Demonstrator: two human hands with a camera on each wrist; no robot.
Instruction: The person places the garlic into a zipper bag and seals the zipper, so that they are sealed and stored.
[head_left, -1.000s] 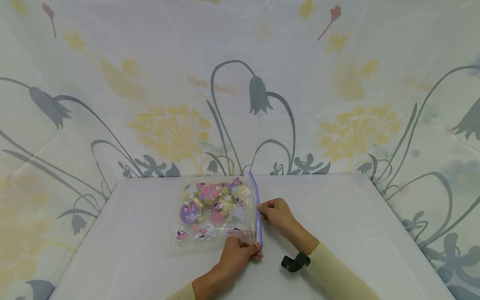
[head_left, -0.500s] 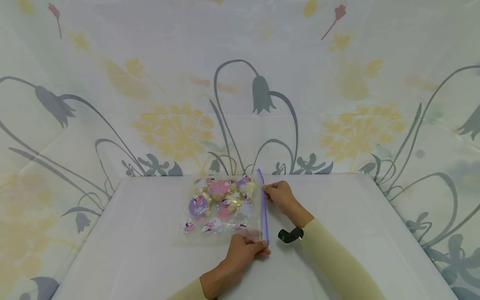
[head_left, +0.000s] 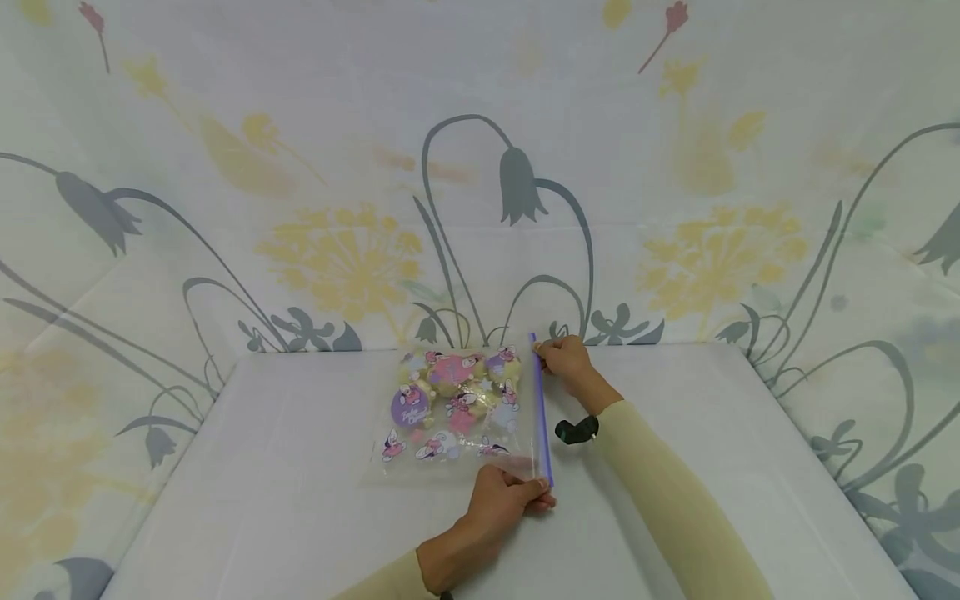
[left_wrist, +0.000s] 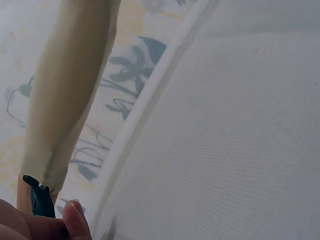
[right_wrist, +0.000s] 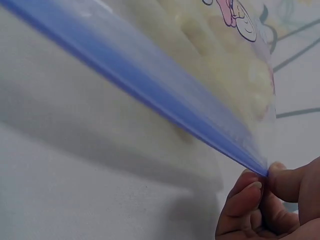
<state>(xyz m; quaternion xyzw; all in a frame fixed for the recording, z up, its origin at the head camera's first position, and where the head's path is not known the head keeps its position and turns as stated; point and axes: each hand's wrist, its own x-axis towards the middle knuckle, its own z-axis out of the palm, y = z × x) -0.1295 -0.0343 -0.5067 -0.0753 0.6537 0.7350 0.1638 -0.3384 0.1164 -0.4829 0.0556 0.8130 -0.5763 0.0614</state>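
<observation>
A clear zip bag (head_left: pixel 420 467) with pink and purple cartoon prints lies with its blue-purple zip edge (head_left: pixel 542 408) toward the right. Pale yellow rounded things (head_left: pixel 480 392) show inside it. My right hand (head_left: pixel 570 364) pinches the far end of the zip edge between thumb and fingers; the right wrist view shows that hand (right_wrist: pixel 265 205) at the strip's corner. At the near end my left hand (head_left: pixel 504 498) pinches the zip corner with its thumb on top. Only part of the left hand (left_wrist: pixel 50 222) shows in the left wrist view.
The bag is over a white-covered table (head_left: pixel 285 500). A floral printed cloth (head_left: pixel 480 167) stands behind and along both sides. A black wrist camera (head_left: pixel 577 431) sits at my right wrist, by the pale yellow sleeve (head_left: pixel 667 492).
My right hand has slid along the zip edge from its middle to the far end. The left hand has kept its pinch on the near corner, and the bag has shifted right.
</observation>
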